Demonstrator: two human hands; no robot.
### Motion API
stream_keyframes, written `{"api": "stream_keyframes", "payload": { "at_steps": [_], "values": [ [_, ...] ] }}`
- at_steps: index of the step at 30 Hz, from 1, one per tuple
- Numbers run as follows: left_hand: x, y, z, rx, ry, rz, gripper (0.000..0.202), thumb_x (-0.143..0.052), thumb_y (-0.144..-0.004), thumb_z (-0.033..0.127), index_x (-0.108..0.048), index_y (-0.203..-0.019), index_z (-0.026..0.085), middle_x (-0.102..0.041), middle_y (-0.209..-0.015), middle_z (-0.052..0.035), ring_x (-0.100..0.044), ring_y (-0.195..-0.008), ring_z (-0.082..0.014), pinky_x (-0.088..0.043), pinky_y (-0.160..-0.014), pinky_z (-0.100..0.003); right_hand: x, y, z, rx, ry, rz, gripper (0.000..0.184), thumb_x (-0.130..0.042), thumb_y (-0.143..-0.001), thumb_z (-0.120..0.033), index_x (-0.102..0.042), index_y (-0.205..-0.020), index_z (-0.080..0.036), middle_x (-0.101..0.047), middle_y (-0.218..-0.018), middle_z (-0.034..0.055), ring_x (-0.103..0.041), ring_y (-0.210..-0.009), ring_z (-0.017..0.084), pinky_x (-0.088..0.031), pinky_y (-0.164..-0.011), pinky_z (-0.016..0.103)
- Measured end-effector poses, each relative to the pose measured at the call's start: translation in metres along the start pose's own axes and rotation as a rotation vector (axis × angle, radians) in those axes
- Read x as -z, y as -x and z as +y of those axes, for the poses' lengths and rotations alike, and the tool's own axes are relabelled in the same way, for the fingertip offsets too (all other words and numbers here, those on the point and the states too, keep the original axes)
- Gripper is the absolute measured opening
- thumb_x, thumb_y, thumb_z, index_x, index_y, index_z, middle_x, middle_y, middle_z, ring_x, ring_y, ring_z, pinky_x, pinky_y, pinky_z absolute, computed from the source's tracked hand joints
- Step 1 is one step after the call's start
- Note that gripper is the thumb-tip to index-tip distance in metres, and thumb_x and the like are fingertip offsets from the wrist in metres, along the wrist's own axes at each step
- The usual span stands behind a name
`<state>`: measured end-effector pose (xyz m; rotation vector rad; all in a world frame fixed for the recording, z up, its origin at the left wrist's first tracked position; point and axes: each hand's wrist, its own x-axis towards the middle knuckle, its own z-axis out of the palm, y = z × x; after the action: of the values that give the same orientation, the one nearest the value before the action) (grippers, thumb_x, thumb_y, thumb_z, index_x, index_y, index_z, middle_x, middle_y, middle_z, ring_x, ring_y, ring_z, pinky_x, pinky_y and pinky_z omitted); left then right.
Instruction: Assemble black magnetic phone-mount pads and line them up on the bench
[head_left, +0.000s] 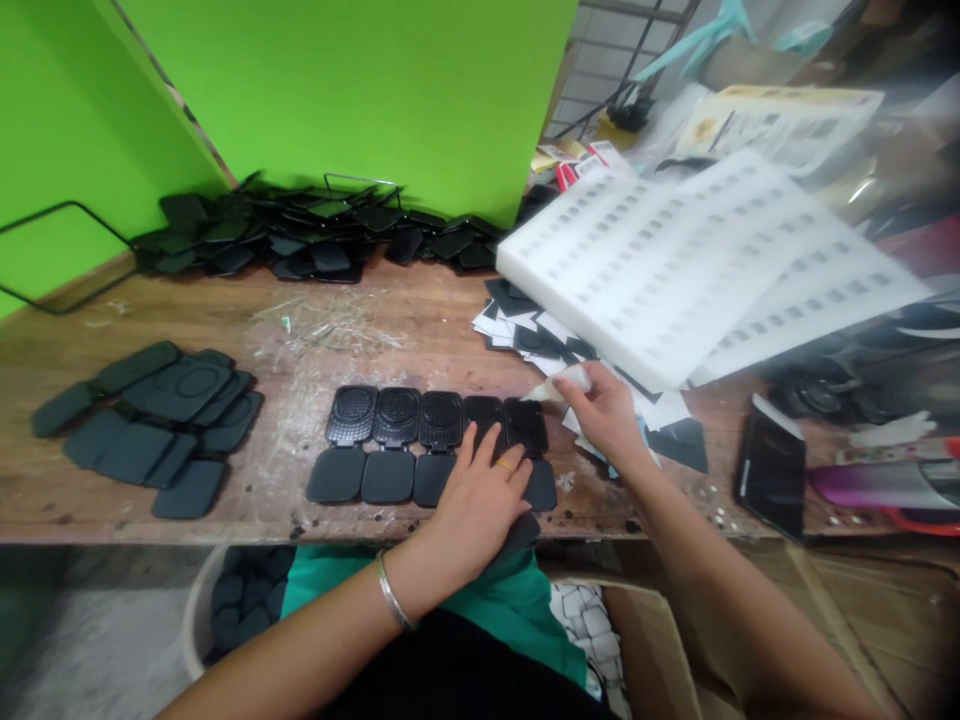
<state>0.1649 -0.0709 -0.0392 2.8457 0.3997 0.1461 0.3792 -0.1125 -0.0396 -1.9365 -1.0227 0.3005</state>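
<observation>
A row of several black hinged plastic cases lies open near the front edge of the wooden bench. My left hand rests flat on the right end of that row, fingers stretched over the last two cases. My right hand is just right of the row, its fingers pinched on a small white square piece. It hovers over a scatter of black and white square pads beneath a white foam sheet.
A pile of closed dark cases lies at the left. More black parts are heaped at the back by the green wall. A black phone sits at the right. A bucket and cardboard box stand below the bench.
</observation>
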Motion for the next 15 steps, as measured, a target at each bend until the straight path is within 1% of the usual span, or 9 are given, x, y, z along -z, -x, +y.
{"api": "stream_keyframes", "payload": {
  "at_steps": [5, 12, 15],
  "values": [
    [0.001, 0.0, 0.001, 0.015, -0.006, -0.006, 0.04, -0.06, -0.093, 0.037, -0.06, -0.128, 0.018, -0.061, -0.135, -0.0073, -0.044, -0.134, -0.0379, -0.025, -0.115, -0.062, 0.001, 0.002, -0.004, 0.128, 0.072, 0.005, 0.02, -0.061, -0.083, -0.04, -0.059, -0.08, -0.02, -0.058, -0.072, 0.0013, -0.053, -0.067, 0.019, -0.04, -0.064, 0.032],
    [-0.002, 0.0, 0.001, 0.01, -0.046, 0.0, 0.042, -0.06, -0.093, 0.039, -0.06, -0.13, 0.019, -0.06, -0.136, -0.009, -0.045, -0.134, -0.0368, -0.024, -0.115, -0.063, 0.012, 0.008, -0.005, 0.183, 0.156, 0.029, 0.018, -0.061, -0.084, -0.037, -0.06, -0.078, -0.02, -0.058, -0.069, 0.0015, -0.054, -0.066, 0.019, -0.04, -0.061, 0.03],
    [-0.002, 0.0, 0.001, 0.01, -0.054, -0.001, 0.041, -0.059, -0.093, 0.039, -0.061, -0.129, 0.019, -0.06, -0.136, -0.0089, -0.045, -0.133, -0.0363, -0.025, -0.115, -0.062, 0.019, 0.012, -0.007, 0.205, 0.179, 0.013, 0.017, -0.063, -0.083, -0.036, -0.061, -0.078, -0.02, -0.059, -0.069, 0.0016, -0.054, -0.065, 0.018, -0.04, -0.061, 0.03]
  ]
}}
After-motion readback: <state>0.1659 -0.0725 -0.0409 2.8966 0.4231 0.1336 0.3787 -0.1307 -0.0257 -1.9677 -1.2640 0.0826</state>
